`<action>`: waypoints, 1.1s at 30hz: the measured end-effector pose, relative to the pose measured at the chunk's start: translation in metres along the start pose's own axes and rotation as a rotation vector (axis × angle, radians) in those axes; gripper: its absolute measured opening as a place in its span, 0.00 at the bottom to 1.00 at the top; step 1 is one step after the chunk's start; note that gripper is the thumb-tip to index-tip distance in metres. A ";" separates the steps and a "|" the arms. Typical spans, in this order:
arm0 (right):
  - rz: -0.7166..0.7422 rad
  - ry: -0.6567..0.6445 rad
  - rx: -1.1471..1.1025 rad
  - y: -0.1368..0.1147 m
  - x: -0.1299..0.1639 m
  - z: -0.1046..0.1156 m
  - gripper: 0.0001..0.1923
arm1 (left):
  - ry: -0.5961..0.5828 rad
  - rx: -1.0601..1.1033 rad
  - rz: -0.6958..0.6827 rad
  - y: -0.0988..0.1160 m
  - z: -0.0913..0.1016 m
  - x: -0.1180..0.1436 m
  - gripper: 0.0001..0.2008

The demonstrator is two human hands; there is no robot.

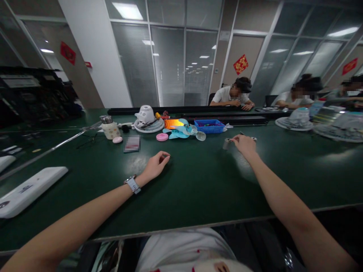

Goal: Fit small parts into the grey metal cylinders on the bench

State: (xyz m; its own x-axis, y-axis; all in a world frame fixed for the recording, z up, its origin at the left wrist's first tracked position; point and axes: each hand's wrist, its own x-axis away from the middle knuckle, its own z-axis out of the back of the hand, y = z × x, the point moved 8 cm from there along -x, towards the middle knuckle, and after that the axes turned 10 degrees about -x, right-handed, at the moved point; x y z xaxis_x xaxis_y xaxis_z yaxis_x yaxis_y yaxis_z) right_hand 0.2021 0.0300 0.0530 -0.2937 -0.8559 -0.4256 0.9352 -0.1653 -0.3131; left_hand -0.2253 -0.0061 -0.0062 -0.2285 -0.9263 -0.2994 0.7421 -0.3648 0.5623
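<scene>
My left hand [155, 165] rests on the green table with its fingers loosely curled and a gap at the thumb; nothing shows in it. A watch [132, 184] is on that wrist. Farther right, my right hand [246, 147] reaches forward with its fingers pinched together. Its fingertips meet the top edge of a small grey cylinder [226, 144] standing on the table. What they pinch is too small to make out. Behind that hand a small metallic piece [254, 139] and a thin dark tip show in part.
Across the table lie light-blue fan blades [181, 131], a blue tray [210, 127] of small parts, a pink round lid [162, 137], a white fan part [146, 115] and a bottle [110, 128]. A white case [34, 190] lies left. A person [231, 94] works opposite.
</scene>
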 end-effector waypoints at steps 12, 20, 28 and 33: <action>0.035 0.085 -0.042 -0.015 0.006 0.001 0.17 | -0.008 -0.005 -0.018 -0.001 -0.001 0.000 0.20; 0.055 0.092 -0.057 -0.012 0.003 -0.005 0.15 | -0.027 -0.012 -0.008 -0.001 -0.002 0.000 0.19; 0.052 0.129 -0.052 -0.015 0.002 -0.006 0.16 | -0.024 -0.033 -0.002 0.002 -0.002 0.001 0.19; 0.027 0.117 -0.110 -0.008 -0.002 -0.009 0.16 | -0.031 -0.029 -0.005 0.000 -0.003 0.000 0.19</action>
State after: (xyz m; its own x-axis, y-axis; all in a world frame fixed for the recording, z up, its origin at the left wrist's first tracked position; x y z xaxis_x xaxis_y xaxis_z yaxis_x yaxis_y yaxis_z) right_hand 0.1932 0.0372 0.0487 -0.2957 -0.7953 -0.5293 0.9177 -0.0827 -0.3885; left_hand -0.2231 -0.0058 -0.0083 -0.2511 -0.9273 -0.2775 0.7588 -0.3666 0.5383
